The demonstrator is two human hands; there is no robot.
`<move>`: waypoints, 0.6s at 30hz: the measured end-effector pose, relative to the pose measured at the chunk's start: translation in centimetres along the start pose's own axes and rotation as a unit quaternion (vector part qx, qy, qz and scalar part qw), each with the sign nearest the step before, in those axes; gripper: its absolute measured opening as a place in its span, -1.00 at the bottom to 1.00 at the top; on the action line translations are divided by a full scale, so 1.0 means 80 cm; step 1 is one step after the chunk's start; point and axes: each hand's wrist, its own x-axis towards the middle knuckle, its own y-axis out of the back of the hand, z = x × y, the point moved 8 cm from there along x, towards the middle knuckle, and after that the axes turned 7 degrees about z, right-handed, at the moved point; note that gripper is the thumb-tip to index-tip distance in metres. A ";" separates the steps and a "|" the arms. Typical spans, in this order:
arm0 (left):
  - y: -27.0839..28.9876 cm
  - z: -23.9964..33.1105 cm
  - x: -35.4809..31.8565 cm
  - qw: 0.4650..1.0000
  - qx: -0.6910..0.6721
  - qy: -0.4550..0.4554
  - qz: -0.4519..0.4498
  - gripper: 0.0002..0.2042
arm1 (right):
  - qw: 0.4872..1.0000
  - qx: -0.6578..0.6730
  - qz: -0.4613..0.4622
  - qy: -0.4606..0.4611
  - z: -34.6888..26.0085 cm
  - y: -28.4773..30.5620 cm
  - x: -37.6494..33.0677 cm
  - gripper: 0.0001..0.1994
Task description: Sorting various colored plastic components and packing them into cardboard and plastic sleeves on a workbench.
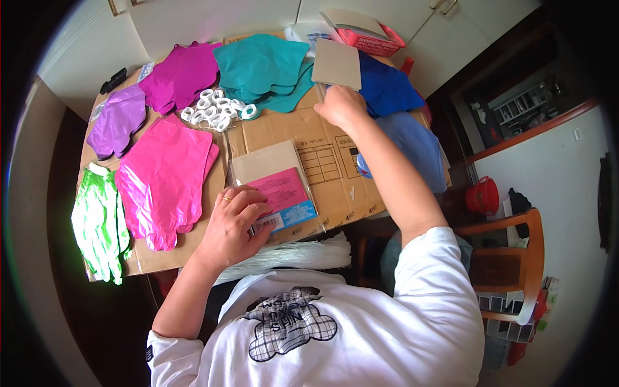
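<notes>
A clear flat packet (264, 162) lies near the table's front edge, with a beige sheet and a pink-and-blue printed card (282, 188) inside. My left hand (237, 218) rests on its lower left part, fingers bent and thumb apart. At the far right my right hand (343, 106) is closed at the near edge of a beige card stack (336, 63); its fingertips are partly hidden. Left of the stack lie teal foil sheets (261, 64); dark blue foil sheets (390, 85) and light blue foil sheets (409, 147) lie to its right.
White ribbon rolls (216, 109) sit mid-table near magenta (182, 74), purple (118, 121), pink (166, 184) and green foil sheets (100, 219). A red basket (371, 42) stands at the back. White strands (293, 258) hang below the front edge; a wooden chair (532, 258) stands right.
</notes>
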 end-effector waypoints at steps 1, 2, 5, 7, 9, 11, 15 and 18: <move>-0.002 0.003 0.001 1.000 -0.006 -0.014 -0.001 -0.64 | 1.000 0.007 -0.004 -0.016 0.002 -0.002 -0.001 -0.64; -0.004 0.005 0.002 1.000 -0.012 -0.028 -0.001 -0.62 | 0.999 0.015 -0.008 -0.033 0.005 -0.006 0.001 -0.61; -0.009 0.008 -0.003 0.999 0.000 -0.036 -0.004 -0.57 | 0.997 0.009 -0.066 -0.043 -0.001 -0.009 -0.015 -0.58; -0.009 0.012 -0.004 0.999 0.012 -0.053 0.004 -0.59 | 0.999 -0.003 -0.033 0.005 -0.012 -0.003 -0.035 -0.66; -0.017 0.012 0.003 0.998 0.018 -0.060 -0.010 -0.61 | 0.997 0.051 0.000 0.056 -0.002 0.005 -0.065 -0.77; -0.020 0.016 -0.001 0.996 0.013 -0.087 -0.007 -0.64 | 0.973 0.216 0.014 0.079 -0.006 0.033 -0.124 -0.83; -0.021 0.017 -0.014 0.997 0.015 -0.069 0.034 -0.77 | 0.924 0.375 -0.055 0.052 0.008 0.044 -0.226 -0.88; -0.022 0.014 -0.017 0.998 0.004 -0.054 0.045 -0.82 | 0.914 0.403 -0.035 0.027 0.035 0.039 -0.291 -0.94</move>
